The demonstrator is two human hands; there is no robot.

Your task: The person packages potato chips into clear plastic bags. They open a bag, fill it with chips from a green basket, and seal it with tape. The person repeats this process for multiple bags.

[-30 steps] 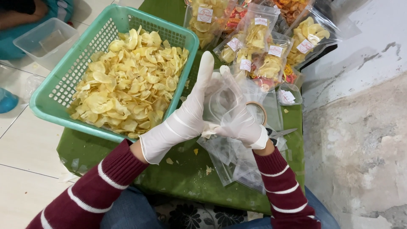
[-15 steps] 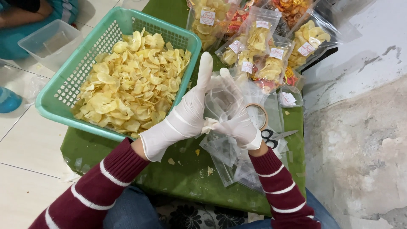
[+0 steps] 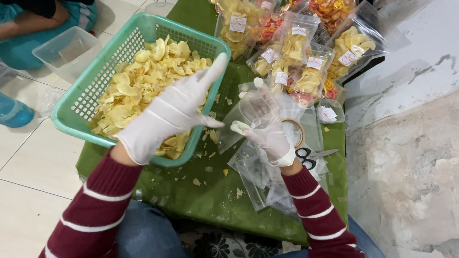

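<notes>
Far right, several sealed chip packets (image 3: 306, 71) lay finished — the green basket (image 3: 76, 114) remained heaped. The right hand (image 3: 267, 129) gripped an empty clear bag (image 3: 248, 112); the left hand (image 3: 167, 114) hovered open-fingered beside it.

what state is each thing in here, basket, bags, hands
basket: full of yellow chips, tilted on the green cloth
filled bags: packed with chips, labelled, piled at the far end
empty bags: clear, flat, loosely stacked under the right wrist
held bag: empty, in the right hand
left hand: gloved, open, fingers spread over the basket
right hand: gloved, holding the held bag
tape roll: lying flat
scissors: lying on the bags
</notes>
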